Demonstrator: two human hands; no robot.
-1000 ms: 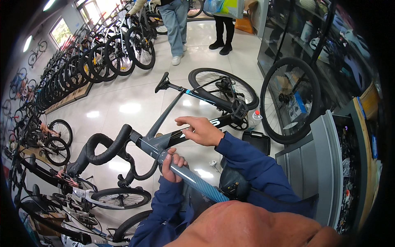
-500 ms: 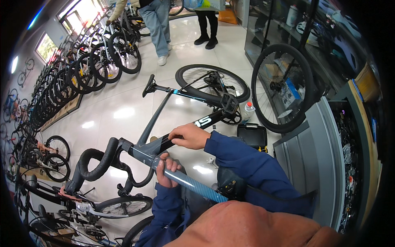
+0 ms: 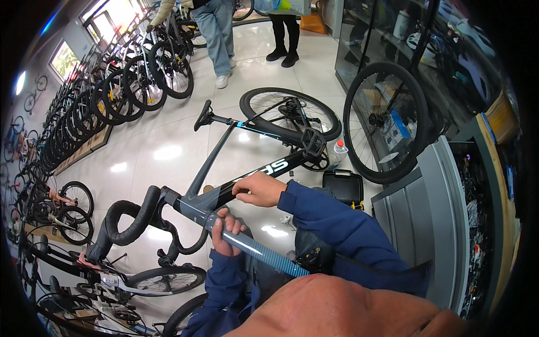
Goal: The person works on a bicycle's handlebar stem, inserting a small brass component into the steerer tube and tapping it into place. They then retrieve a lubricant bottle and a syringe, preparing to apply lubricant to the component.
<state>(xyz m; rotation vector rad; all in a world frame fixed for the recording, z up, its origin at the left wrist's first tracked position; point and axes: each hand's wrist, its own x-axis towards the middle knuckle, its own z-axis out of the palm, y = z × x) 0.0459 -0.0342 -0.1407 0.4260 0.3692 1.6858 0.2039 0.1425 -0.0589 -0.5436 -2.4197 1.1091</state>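
A grey and black road bike frame (image 3: pixel 197 208) lies tilted before me, its drop handlebar (image 3: pixel 150 210) wrapped in black tape at the left. My left hand (image 3: pixel 227 232) is closed around the top of the grey-blue fork (image 3: pixel 263 251), just below the head tube. No wheel sits in this fork, and its lower end comes close to my body. Over the down tube, my right hand (image 3: pixel 259 190) has its fingers curled in; whatever lies between the fingertips is too small to make out. The bike's rear wheel (image 3: pixel 254 106), saddle (image 3: pixel 203 115) and black pedal (image 3: pixel 313 141) lie farther off.
A loose wheel (image 3: pixel 351 151) leans against the glass cabinet at right. Near it are a bottle with a red cap (image 3: pixel 338 151) and an open black case (image 3: pixel 343 188). Grey drawers (image 3: pixel 404 213) flank my right. Parked bikes (image 3: pixel 143 84) line the left; two people stand beyond.
My right hand has shifted slightly down and to the right over the down tube, with its fingers curled more inward. The left hand keeps its hold on the fork.
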